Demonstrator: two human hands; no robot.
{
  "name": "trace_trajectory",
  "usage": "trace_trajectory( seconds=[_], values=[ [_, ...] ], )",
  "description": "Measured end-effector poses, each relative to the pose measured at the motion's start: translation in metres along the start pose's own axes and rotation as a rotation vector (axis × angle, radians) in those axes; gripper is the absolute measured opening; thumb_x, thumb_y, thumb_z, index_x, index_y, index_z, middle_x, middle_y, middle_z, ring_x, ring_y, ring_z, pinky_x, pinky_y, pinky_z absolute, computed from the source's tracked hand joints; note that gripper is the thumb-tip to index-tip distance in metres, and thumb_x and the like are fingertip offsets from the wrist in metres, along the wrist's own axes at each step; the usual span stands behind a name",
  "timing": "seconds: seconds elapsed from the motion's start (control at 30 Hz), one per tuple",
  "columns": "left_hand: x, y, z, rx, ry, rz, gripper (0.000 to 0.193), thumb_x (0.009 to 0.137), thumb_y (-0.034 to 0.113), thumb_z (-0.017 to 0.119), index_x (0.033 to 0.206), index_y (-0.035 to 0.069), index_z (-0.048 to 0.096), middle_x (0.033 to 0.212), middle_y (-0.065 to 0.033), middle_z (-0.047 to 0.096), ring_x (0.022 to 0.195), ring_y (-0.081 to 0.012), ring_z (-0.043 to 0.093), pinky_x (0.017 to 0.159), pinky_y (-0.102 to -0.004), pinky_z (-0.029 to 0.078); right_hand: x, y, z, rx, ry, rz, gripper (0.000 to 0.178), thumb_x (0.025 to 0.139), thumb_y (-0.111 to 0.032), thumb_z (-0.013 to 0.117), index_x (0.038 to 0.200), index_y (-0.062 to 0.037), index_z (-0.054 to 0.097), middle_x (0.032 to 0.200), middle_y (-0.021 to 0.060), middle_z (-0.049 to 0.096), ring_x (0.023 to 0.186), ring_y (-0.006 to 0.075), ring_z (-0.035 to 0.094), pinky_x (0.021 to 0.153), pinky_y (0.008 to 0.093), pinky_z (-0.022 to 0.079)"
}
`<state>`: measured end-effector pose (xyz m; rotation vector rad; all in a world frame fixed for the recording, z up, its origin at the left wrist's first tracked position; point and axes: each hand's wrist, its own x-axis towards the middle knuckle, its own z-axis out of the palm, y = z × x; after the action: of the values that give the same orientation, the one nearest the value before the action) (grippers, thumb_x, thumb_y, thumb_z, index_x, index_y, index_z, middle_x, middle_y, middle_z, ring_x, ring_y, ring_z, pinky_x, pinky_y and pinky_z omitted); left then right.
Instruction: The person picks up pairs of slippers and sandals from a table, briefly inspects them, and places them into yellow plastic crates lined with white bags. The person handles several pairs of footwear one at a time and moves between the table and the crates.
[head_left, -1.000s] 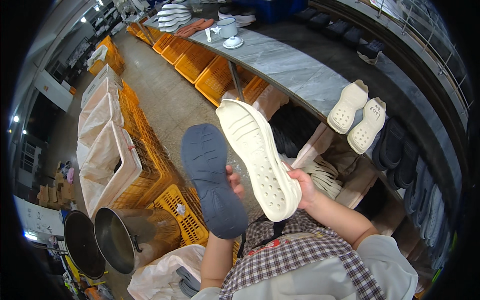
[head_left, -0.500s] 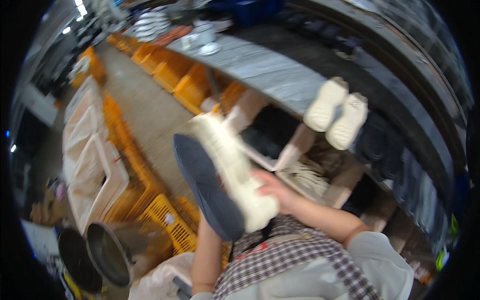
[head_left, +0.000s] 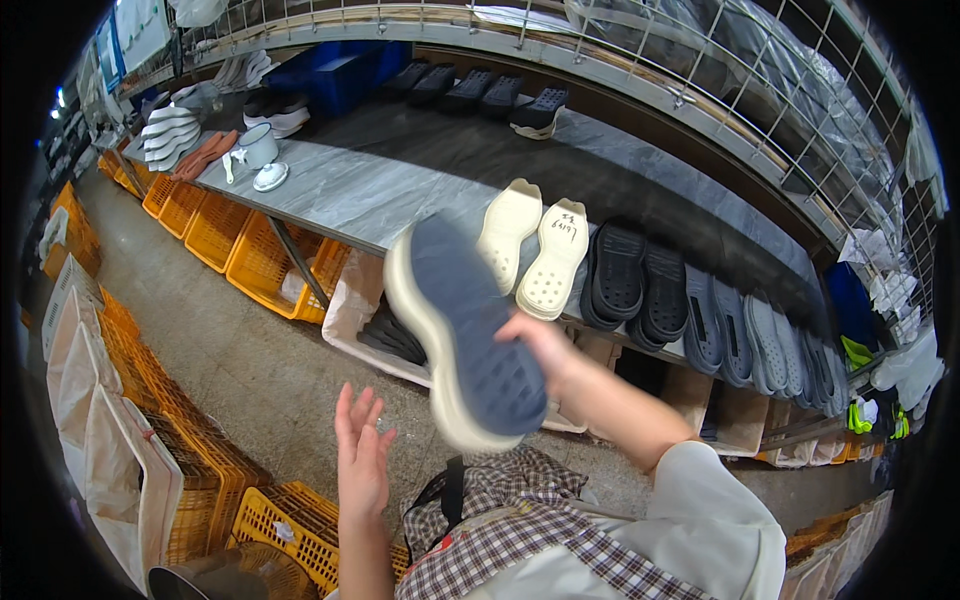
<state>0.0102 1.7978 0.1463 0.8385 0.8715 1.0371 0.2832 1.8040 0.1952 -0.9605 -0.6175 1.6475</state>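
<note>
A navy shoe sole piece with holes at its near end is stacked with a cream sole (head_left: 408,290), whose rim shows along the left and near edges. My right hand (head_left: 545,350) grips this pair of sole pieces from the right, thumb on the navy face; motion blurs them. To their left, my left hand (head_left: 362,445) is raised and holds nothing, its fingers apart. Just beyond the held pieces, two stacks of cream soles (head_left: 510,228) lie on the grey table (head_left: 345,190), one with handwriting on top. Black soles (head_left: 615,270) lie beside them.
More grey-blue soles (head_left: 765,345) line the table's right end. A lidded enamel mug (head_left: 258,147), its lid off, stands at the left end near a blue bin (head_left: 340,78). Yellow crates (head_left: 270,275) stand under the table; others (head_left: 200,490) line the left. Wire mesh (head_left: 700,60) rises behind.
The view has swung toward the table. The navy and cream pieces, earlier slightly apart and edge-on, now lie together with the navy face up. My left hand has come off them.
</note>
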Motion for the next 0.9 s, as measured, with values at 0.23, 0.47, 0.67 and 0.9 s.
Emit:
trace_trajectory(
  seconds=[0.23, 0.47, 0.67, 0.9],
  values=[
    [0.009, -0.023, -0.018, -0.109, 0.213, -0.095, 0.042, 0.092, 0.01, 0.05, 0.131, 0.009, 0.034, 0.115, -0.0097, 0.051, 0.093, -0.0163, 0.056, 0.077, -0.029, 0.047, 0.038, -0.114, -0.115, 0.079, 0.522, -0.092, 0.037, 0.077, -0.021, 0.045, 0.104, 0.0024, 0.053, 0.105, 0.0175, 0.06, 0.096, 0.0318, 0.059, 0.091, 0.0461, 0.045],
    [0.028, -0.044, -0.019, -0.15, 0.255, -0.117, 0.046, 0.092, 0.01, 0.051, 0.132, 0.011, 0.03, 0.108, -0.0094, 0.054, 0.074, -0.0143, 0.058, 0.067, -0.0279, 0.049, 0.074, -0.1, -0.173, 0.107, 0.576, 0.059, 0.04, 0.082, -0.02, 0.042, 0.113, 0.0047, 0.05, 0.117, 0.019, 0.055, 0.108, 0.0333, 0.054, 0.099, 0.0477, 0.038],
    [0.054, -0.063, -0.011, -0.178, 0.347, -0.216, 0.044, 0.091, 0.011, 0.053, 0.13, 0.012, 0.032, 0.104, -0.008, 0.056, 0.074, -0.0144, 0.058, 0.064, -0.0271, 0.049, 0.068, -0.118, -0.16, -0.278, 0.662, -0.135, 0.057, 0.085, -0.022, 0.059, 0.127, 0.0095, 0.037, 0.127, 0.0226, 0.047, 0.119, 0.0315, 0.045, 0.102, 0.0417, 0.034],
    [0.098, -0.07, 0.011, -0.171, 0.437, -0.206, 0.043, 0.089, 0.011, 0.055, 0.127, 0.013, 0.034, 0.103, -0.0061, 0.055, 0.074, -0.0145, 0.058, 0.062, -0.0263, 0.048, 0.161, -0.223, -0.214, -0.668, 0.772, -0.417, 0.056, 0.08, -0.027, 0.061, 0.131, -0.0099, 0.044, 0.128, 0.0106, 0.048, 0.114, 0.0249, 0.046, 0.097, 0.0404, 0.029]
  ],
)
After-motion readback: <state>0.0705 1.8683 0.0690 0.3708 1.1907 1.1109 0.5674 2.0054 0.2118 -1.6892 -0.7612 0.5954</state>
